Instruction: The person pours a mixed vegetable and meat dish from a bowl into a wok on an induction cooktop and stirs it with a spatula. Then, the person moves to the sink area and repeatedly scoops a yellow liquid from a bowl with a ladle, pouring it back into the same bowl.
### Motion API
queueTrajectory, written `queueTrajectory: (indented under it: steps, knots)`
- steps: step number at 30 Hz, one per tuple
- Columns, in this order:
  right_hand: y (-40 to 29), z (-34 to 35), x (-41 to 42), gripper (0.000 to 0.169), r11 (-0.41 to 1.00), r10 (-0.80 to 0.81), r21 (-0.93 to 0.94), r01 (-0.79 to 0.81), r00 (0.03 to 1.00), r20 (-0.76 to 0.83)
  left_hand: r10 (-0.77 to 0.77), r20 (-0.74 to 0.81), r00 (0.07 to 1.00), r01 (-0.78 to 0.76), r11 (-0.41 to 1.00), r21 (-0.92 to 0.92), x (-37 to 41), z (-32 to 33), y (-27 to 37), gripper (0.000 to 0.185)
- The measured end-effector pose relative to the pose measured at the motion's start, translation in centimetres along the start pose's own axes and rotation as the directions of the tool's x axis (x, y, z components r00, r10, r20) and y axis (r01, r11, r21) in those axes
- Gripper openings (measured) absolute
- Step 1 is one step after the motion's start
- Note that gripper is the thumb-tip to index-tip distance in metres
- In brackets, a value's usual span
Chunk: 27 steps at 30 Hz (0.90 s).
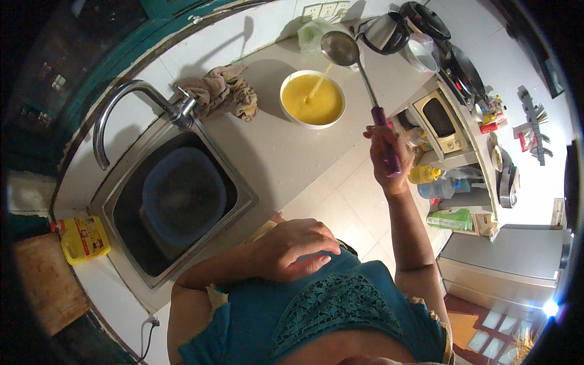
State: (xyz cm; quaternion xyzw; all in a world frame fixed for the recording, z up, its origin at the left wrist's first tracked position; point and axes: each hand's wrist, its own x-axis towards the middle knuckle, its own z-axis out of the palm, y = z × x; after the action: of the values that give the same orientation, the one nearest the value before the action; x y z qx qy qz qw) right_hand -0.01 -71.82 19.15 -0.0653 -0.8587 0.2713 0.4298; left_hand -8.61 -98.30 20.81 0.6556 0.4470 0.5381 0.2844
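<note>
Closed around the purple handle of a metal ladle (341,49) is my right hand (391,153). The ladle's bowl is raised over the far side of a white bowl (313,125), and a thin yellow stream runs from it into the yellow liquid (315,101) in that bowl. The white bowl rests on the countertop. My left hand (299,250) lies across the front of my teal top, near my waist, with its fingers bent and nothing visible in it.
At left, a sink (248,198) holds a round basin (185,196) under a curved faucet (132,86). Crumpled cloths (221,93) lie by the faucet. Behind the bowl are a green plastic bag (310,36) and an electric kettle (383,34). A yellow jug (85,239) stands beside the sink.
</note>
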Motion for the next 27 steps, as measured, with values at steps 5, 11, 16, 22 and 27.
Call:
queueTrajectory:
  steps: [5, 11, 16, 22, 27]
  knots:
    - [1.6, 0.5, -2.0, 0.029, 0.973, 0.075, -0.226, -0.037, 0.984, 0.163, -0.021, 0.018, 1.0, 0.021, 1.0, 0.007, -0.2, -0.1, 0.1, 0.015]
    - [1.6, 1.6, -3.6, 0.025, 0.963, 0.152, -0.251, -0.099, 0.967, 0.204, -0.015, 0.037, 0.999, 0.014, 1.0, 0.016, -0.4, -0.4, 0.1, 0.016]
    - [1.6, 2.6, -4.0, 0.015, 0.886, 0.455, 0.021, -0.462, 0.879, 0.139, 0.008, 0.06, 0.998, -0.01, 0.999, 0.031, -0.4, -0.6, 0.3, 0.019]
    - [1.7, 2.0, -1.5, 0.024, 0.609, 0.688, 0.415, -0.676, 0.711, 0.148, -0.031, 0.023, 0.999, 0.031, 0.999, 0.014, -0.9, -0.1, 0.1, 0.016]
    - [1.8, 1.6, -0.3, 0.023, 0.487, 0.773, 0.538, -0.688, 0.626, 0.101, 0.023, 0.043, 0.999, -0.024, 1.0, 0.018, -0.7, -0.6, 0.7, 0.019]
